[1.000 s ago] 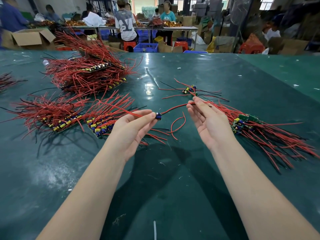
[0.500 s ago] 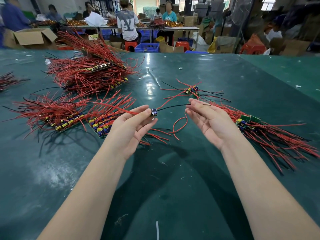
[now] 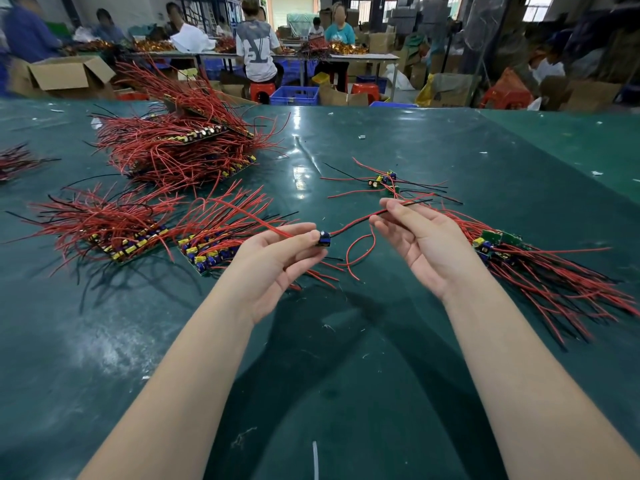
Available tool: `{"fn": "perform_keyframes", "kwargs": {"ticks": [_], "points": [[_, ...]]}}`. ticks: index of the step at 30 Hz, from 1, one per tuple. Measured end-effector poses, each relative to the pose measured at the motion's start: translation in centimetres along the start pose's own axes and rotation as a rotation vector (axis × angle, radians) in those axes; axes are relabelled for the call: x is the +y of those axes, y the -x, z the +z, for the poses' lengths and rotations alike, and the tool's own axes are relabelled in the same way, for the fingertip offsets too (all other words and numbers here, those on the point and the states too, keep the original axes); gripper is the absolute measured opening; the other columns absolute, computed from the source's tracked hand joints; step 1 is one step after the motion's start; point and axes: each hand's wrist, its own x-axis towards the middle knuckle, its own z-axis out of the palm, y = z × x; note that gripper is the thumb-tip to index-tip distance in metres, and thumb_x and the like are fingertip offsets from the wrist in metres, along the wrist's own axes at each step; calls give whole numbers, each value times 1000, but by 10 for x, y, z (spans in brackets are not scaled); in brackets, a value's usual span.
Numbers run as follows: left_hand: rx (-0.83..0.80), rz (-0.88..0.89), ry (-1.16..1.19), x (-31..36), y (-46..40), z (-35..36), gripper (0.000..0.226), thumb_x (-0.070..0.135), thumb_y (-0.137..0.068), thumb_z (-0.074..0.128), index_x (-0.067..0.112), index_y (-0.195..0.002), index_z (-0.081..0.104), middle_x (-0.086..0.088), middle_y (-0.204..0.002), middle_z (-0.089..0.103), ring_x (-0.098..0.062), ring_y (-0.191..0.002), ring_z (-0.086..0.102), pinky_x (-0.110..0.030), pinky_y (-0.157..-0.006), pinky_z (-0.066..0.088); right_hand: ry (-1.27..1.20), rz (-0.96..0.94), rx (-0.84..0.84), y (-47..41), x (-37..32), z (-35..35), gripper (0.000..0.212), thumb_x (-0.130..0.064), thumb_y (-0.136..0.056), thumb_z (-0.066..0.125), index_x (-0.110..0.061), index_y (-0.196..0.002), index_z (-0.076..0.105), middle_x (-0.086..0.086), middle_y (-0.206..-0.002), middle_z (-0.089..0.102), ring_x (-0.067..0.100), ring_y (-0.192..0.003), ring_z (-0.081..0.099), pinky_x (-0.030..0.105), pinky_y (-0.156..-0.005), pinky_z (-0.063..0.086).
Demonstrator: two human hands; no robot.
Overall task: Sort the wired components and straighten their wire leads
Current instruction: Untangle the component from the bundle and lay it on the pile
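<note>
Component (image 3: pixel 323 238) sits pinched in our left hand (image 3: pixel 273 261) at frame center; our right hand (image 3: pixel 420 244) pinches its leads (image 3: pixel 363 220).

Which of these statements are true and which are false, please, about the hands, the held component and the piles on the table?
1. The left hand holds a small component at its fingertips. True.
2. The right hand lies flat on the table. False: it is raised and pinches the wire leads of that component.
3. A loose red lead curls down below the held component. True.
4. The held component carries only black wires. False: red wires run from it too.
5. A pile of components with red wires lies to the right of the right hand. True.
6. The blue crate stands on the green table. False: it stands on the floor beyond it.
</note>
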Motion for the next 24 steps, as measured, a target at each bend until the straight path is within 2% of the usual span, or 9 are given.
{"fn": "perform_keyframes", "kwargs": {"ticks": [4,9,14,20,24], "points": [[36,58,67,0,-1,0,12,-3,-84,64,0,-96,66,-12,-84,73,-21,-78,73,-23,-69,58,50,18,16,-1,1,-2,7,-1,-88,63,3,-86,69,10,-71,72,17,-67,72,17,-59,55],[91,165,131,0,-2,2,10,-4,-86,61,1,-94,65,-10,-79,73,-18,-75,72,-24,-72,58,138,84,3,0,6,-2,7,-1,-87,63,2,-84,70,11,-73,73,17,-66,72,19,-60,56],[122,196,189,-2,-3,3,12,-3,-88,61,2,-98,65,-10,-84,73,-18,-78,72,-24,-75,58,181,163,-25,0,10,-3,7,-1,-87,63,2,-86,69,11,-72,73,16,-65,72,18,-58,55],[57,169,275,-3,0,8,14,-2,-86,61,0,-99,65,-11,-82,73,-18,-78,72,-25,-73,58,138,193,19,-2,12,-3,6,-1,-88,64,3,-86,68,10,-70,72,15,-61,71,17,-55,54],[-36,133,289,-3,4,13,26,4,-71,66,1,-98,65,-10,-79,73,-16,-74,72,-23,-69,57,47,217,37,-3,14,-4,7,0,-87,63,4,-83,67,11,-69,72,16,-61,71,17,-55,55]]}}
